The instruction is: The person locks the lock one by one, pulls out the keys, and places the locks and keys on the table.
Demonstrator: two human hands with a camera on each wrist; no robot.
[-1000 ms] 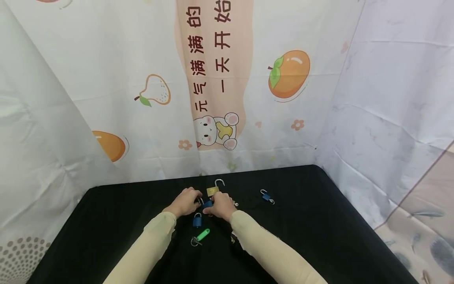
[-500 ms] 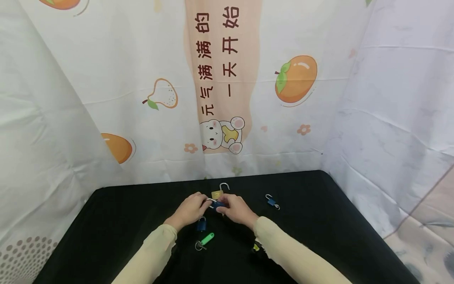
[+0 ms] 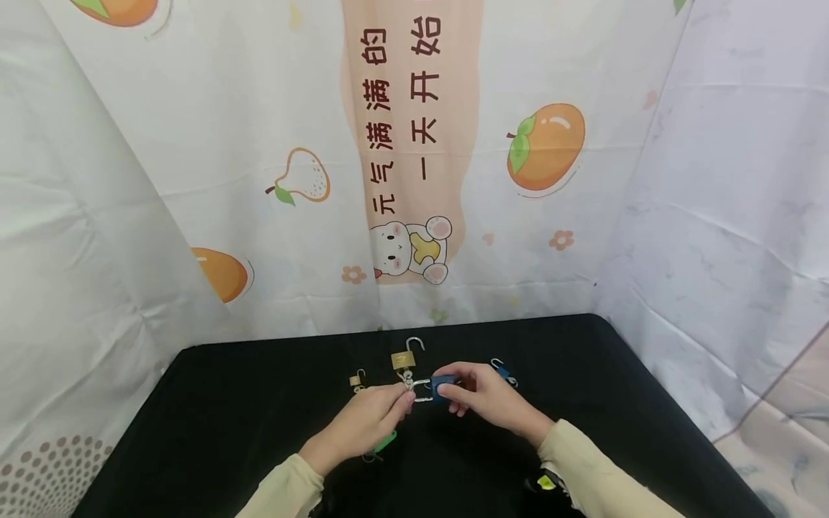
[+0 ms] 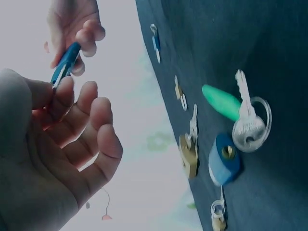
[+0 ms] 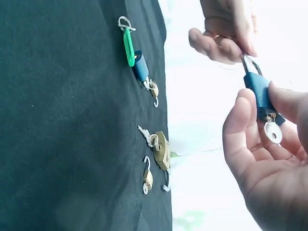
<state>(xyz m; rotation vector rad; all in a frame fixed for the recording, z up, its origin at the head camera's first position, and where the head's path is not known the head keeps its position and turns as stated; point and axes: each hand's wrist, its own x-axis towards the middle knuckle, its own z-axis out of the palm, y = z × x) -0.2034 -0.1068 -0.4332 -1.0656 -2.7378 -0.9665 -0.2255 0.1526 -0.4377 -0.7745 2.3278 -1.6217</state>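
Note:
A blue padlock (image 3: 442, 388) is held up between my two hands, above the black table. My right hand (image 3: 488, 399) grips its body between thumb and fingers. My left hand (image 3: 369, 417) pinches the end of the silver shackle (image 5: 247, 63), its other fingers loosely curled in the left wrist view. In the right wrist view a small key (image 5: 273, 131) sticks out of the padlock's bottom. Fingertips hide part of the shackle, so I cannot tell whether it is locked. Below the left hand lie a green key tag (image 4: 221, 102) with a key and ring, and another blue padlock (image 4: 224, 159).
A large brass padlock (image 3: 403, 360) with raised shackle and keys lies behind the hands. A small brass padlock (image 3: 355, 380) is to its left. Another small blue padlock (image 3: 501, 369) lies beyond the right hand. A white patterned curtain (image 3: 544, 273) hangs behind the black table (image 3: 259, 403).
Both hands have lifted the blue padlock off the table and nearer to me. The right hand has shifted right and the padlock is turned sideways. The head view has tilted slightly.

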